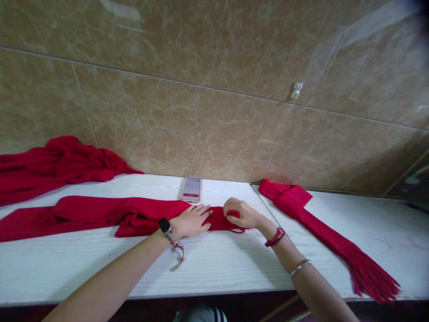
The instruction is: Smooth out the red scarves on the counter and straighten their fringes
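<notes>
A long red scarf (144, 212) lies across the white table, running from the left edge to the middle, with a bunched fold hanging toward me. My left hand (191, 221) rests flat on it near its right end, fingers spread. At the fringed end, my right hand (241, 213) is curled with fingertips pinched on the scarf's fringe (237, 230); a few strands loop out below the fingers. Exactly how many strands it holds is hidden.
A phone (191, 189) lies against the tiled wall (201, 134) behind the scarf. A heap of red cloth (67, 163) sits at the far left. Another red scarf (321, 228), folded at its top, stretches over the table's (208, 268) right part, its fringe reaching the front edge.
</notes>
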Demonstrator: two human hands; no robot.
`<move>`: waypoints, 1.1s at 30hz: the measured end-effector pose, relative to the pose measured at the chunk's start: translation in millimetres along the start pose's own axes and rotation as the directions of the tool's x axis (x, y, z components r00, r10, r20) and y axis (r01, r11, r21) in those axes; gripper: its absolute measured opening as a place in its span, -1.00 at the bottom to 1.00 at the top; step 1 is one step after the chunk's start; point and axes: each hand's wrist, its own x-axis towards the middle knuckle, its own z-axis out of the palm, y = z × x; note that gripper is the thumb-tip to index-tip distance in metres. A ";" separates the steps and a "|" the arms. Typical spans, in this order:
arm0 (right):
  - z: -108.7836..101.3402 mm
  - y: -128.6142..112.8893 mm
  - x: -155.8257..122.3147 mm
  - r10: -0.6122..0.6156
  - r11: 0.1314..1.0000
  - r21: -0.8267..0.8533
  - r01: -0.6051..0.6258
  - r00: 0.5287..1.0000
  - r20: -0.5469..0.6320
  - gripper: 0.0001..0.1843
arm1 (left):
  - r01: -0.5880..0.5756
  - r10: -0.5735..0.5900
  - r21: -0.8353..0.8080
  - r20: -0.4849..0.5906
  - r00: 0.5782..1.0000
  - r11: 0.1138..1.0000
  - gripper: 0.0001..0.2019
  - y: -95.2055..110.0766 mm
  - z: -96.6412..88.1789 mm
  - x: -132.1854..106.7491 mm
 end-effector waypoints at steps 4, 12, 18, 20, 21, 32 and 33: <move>11.0 -4.1 7.0 0.036 0.997 -0.074 -0.021 0.978 0.204 -0.85 | 0.007 -0.006 -0.009 0.021 1.000 1.000 -0.48 -0.9 -0.8 0.0; -23.3 44.9 -36.1 0.356 0.933 -0.105 -0.345 0.927 0.117 -0.83 | 0.005 -0.005 -0.014 0.030 1.000 1.000 -0.48 -2.6 -0.4 1.0; -11.4 7.5 -9.2 0.015 0.997 0.076 -0.015 1.000 0.004 -0.79 | 0.008 -0.008 0.013 0.035 0.999 1.000 -0.47 -1.4 -0.9 1.1; -0.8 -3.5 2.1 -0.061 0.996 0.078 0.050 0.988 0.144 -0.80 | 0.009 -0.009 0.015 0.037 0.999 1.000 -0.46 -1.6 -0.6 1.2; 2.7 -4.7 4.5 -0.066 0.996 0.067 0.054 0.978 0.198 -0.79 | 0.010 -0.010 0.012 0.041 0.999 1.000 -0.46 -1.9 -0.5 1.4; -33.1 50.2 -45.6 0.333 0.940 0.055 -0.338 0.939 0.085 -0.74 | 0.020 -0.020 -0.005 0.046 0.999 1.000 -0.46 -2.2 -1.2 2.4; -30.9 43.4 -40.0 0.275 0.959 0.073 -0.275 0.961 0.008 -0.76 | 0.024 -0.024 -0.006 0.045 0.999 1.000 -0.46 -1.8 -1.2 2.7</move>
